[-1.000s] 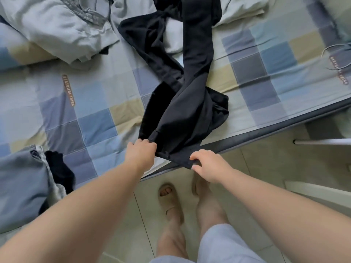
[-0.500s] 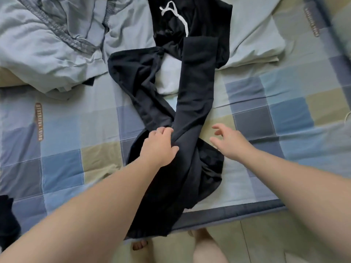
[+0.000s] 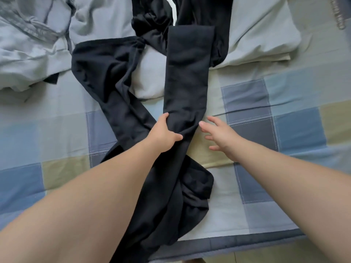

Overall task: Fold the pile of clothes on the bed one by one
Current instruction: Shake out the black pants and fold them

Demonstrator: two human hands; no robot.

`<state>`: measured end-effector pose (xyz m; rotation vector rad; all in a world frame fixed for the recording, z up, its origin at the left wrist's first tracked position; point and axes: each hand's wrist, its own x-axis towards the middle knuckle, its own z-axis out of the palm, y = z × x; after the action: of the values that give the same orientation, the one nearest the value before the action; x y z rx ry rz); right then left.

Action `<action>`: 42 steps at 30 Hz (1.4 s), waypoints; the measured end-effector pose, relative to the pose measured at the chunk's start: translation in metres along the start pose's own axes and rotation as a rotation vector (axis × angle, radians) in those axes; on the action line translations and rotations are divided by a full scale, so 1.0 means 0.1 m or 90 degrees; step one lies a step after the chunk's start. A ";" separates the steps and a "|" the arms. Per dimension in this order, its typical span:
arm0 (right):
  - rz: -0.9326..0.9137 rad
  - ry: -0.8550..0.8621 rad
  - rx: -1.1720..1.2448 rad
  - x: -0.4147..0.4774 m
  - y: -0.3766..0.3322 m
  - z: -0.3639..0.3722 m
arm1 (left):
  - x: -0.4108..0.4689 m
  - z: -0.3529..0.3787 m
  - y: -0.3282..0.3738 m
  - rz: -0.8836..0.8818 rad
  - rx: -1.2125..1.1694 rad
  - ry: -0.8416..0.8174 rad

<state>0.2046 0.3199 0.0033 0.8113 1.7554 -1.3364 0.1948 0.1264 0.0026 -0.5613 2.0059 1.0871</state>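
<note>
1. Looking down on the bed (image 3: pixel 57 130), I've got a checked sheet of blue, grey and tan squares filling the view.
2. Crumpled grey cloth (image 3: pixel 28 54) is heaped along the far side.
3. Black trousers (image 3: pixel 186 73) run down the middle from that heap to the near edge. One leg is straight, the other bends off left, and the near end is bunched.
4. Left hand (image 3: pixel 165 133) grips the trousers where the legs cross, thumb and fingers curled round a fold.
5. Right hand (image 3: pixel 218 135) is just beside the straight leg, fingers spread, holding nothing.
6. White cord (image 3: pixel 171 8) shows at the trousers' far end.
</note>
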 end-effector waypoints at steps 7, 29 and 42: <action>0.128 -0.089 0.307 -0.81 -0.42 0.17 | -1.29 -0.33 0.11 0.000 -0.166 -0.227; -0.457 -0.205 -0.214 -5.78 -2.61 0.35 | -4.59 -2.99 1.24 0.385 0.177 -0.087; -0.707 -0.025 -0.210 -6.31 -2.79 -0.24 | -6.39 -3.23 2.52 0.617 0.178 0.261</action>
<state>0.2801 0.2523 0.6860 -0.4841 2.4060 -1.5854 0.2762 0.0015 0.7467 0.4452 2.8339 1.2347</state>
